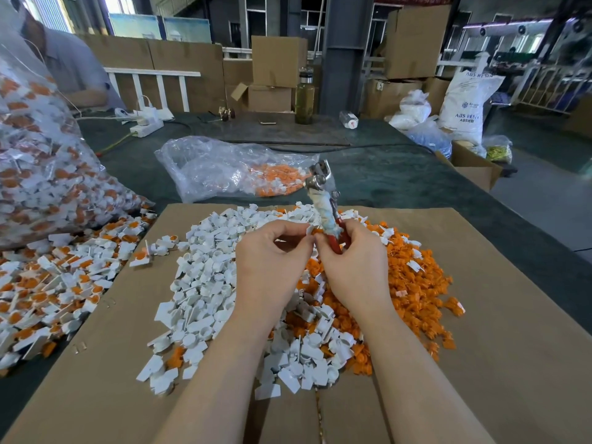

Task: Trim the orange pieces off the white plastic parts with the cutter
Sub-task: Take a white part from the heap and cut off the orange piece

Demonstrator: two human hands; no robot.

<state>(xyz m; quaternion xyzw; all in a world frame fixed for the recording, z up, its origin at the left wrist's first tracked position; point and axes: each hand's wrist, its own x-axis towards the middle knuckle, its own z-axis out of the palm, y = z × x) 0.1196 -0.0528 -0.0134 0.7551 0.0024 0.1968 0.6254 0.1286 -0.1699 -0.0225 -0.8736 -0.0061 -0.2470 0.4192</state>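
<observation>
Left hand (272,251) pinches small white part (310,230) above piles on cardboard (480,315). Right hand (355,261) grips cutter (323,203) by red handles. Part likely light, stiff, slippery; hold by flat tab.

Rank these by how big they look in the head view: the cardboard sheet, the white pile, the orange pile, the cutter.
1. Cardboard sheet, clearly largest.
2. White pile.
3. Orange pile. The hands hide where the two piles meet, so their order is unsure.
4. Cutter, smallest, held in the right hand.
</observation>
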